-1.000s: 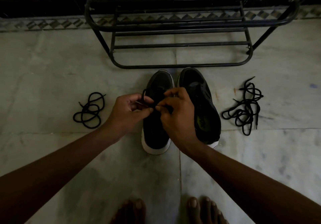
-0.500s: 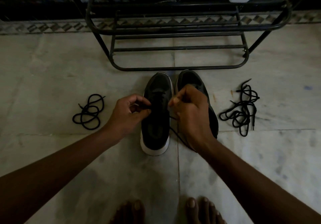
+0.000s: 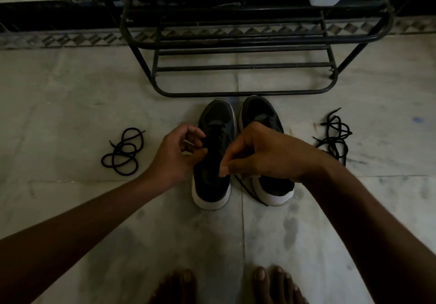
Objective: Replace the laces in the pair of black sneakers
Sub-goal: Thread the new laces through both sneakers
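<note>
At frame centre, two black sneakers (image 3: 213,162) stand side by side on the marble floor (image 3: 70,91), toes toward the shoe rack (image 3: 236,44) above, heels nearest the camera. The left hand (image 3: 174,155) pinches at the left sneaker's dim eyelets; the right hand (image 3: 262,152), hiding the other shoe's middle, pinches a black lace (image 3: 250,190) trailing between the heels.

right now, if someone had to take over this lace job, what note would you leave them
Left hand: fingers pinched at the eyelets of the left sneaker.
Right hand: pinching a lace end; the lace trails down between the shoes.
Right sneaker: beside it, lacing hidden by the hand.
Loose laces: a small coil on the floor to the left, a larger pile to the right.
Done: left sneaker lacing under way.
Left: finish it, then check the right sneaker.
</note>
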